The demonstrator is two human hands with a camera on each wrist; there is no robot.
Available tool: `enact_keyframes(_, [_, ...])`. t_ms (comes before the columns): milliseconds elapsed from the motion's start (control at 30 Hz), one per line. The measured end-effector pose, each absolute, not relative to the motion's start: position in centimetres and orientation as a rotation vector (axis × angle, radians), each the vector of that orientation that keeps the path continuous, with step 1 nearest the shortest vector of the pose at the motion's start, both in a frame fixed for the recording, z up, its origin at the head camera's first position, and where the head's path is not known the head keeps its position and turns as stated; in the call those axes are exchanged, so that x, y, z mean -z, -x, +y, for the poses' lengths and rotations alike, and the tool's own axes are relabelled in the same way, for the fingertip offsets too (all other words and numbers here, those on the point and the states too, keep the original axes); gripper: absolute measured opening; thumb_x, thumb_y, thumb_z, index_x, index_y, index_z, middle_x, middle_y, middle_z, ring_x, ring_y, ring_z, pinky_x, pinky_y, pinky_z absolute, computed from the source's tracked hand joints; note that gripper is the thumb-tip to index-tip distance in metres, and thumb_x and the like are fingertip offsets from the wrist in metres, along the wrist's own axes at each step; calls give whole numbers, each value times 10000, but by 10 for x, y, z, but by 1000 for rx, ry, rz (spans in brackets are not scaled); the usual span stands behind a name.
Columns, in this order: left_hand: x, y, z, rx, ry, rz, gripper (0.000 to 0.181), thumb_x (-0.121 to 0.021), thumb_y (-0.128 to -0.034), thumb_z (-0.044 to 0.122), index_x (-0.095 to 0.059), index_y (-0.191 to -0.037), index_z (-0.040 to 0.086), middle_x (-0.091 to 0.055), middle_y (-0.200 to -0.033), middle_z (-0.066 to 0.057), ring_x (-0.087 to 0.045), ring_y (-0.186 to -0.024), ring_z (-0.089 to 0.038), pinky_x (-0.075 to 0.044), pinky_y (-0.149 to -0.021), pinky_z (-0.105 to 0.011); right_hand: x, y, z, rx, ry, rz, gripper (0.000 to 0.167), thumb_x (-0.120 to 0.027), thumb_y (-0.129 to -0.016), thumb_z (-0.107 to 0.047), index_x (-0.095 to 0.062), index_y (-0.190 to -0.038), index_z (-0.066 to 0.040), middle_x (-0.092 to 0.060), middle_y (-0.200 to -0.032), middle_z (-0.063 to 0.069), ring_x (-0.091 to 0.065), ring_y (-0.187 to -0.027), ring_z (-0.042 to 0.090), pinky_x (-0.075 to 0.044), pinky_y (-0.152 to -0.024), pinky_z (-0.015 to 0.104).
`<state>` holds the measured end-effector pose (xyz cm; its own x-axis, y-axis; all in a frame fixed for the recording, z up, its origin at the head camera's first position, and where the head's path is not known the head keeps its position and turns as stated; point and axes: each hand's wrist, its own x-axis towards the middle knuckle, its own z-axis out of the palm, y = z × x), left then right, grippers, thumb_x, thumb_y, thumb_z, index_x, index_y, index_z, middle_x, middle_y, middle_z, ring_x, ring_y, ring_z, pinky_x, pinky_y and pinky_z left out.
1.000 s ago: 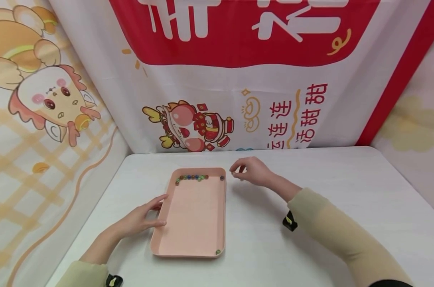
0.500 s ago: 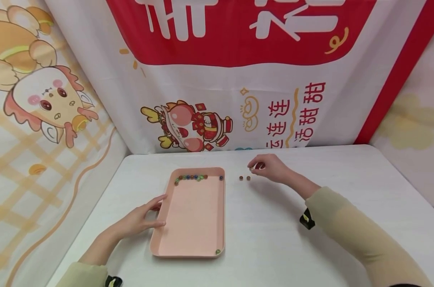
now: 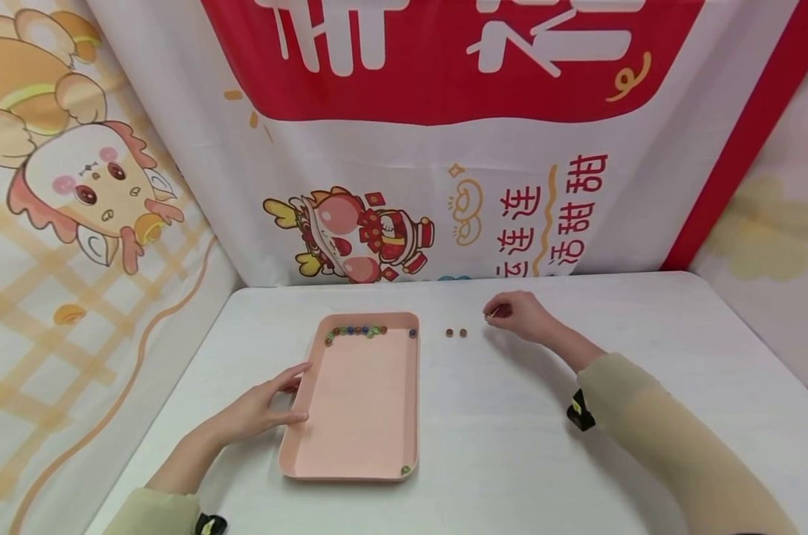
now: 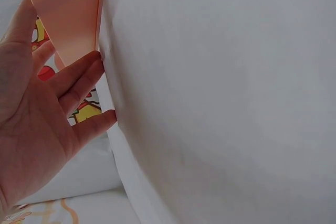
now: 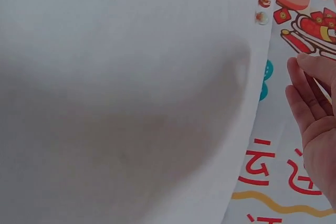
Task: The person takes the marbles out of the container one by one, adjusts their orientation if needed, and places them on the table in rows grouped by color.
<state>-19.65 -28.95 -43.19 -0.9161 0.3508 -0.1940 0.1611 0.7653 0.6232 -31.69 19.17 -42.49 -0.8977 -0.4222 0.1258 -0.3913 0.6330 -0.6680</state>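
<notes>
Pink tray (image 3: 364, 401): marbles (image 3: 351, 331) inside; loose pair (image 3: 449, 333) right.
Left hand (image 3: 260, 409): spread, touching left rim.
Right hand (image 3: 520, 312): farther right, fingertips meeting; contents I cannot tell.
Marble step: setting-out, I judge; next wants fine pinching.

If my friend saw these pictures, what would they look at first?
Probably the big red shape with white writing on the backdrop. Next, the pink tray on the table, with colourful marbles mostly along its far end and the left hand at its side. Then, two loose marbles between the tray and the right hand.
</notes>
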Motion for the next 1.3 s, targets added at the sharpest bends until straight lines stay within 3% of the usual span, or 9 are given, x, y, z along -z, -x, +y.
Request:
enact_keyframes(600, [433, 195, -289, -908, -387, 2664, 871, -750, -824, 436, -296, -1531, 208, -509, -1375, -172, -437, -1288, -371, -326, -1017, -614, 453, 326, 177, 1014, 529, 2740, 126, -726, -873, -102, -719, -998, -115, -668, -957, 13, -573, -788, 175, -490, -665, 312])
enact_keyframes(1300, [433, 195, -290, -919, -391, 2659, 865, -744, -830, 434, -292, -1533, 212, -500, -1387, -170, -423, -1303, -367, -314, -1033, -606, 454, 324, 172, 941, 563, 2795, 114, -735, -864, -90, -729, -974, -119, -674, -913, -10, -566, -757, 153, -473, -664, 310])
